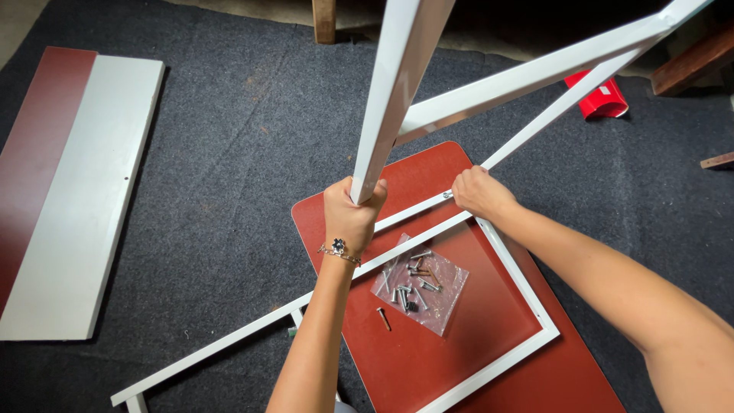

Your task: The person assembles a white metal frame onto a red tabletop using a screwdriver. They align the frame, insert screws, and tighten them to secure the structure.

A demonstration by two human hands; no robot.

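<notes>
Now, frame: white square-tube metal frame [397, 84], glossy, rising upright (over a red board [489, 336])
Left hand [353, 214]: clenched round its tube
Right hand [478, 191]: fingers closed on a joint

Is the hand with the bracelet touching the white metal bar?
Touching. The head view shows the left hand wrapped around the lower end of the upright white metal bar, its fingers closed on it with no gap.

A white metal frame [428, 92] of square tubes, tilted up, its lower rails resting on a red-brown board [428, 172].
</notes>
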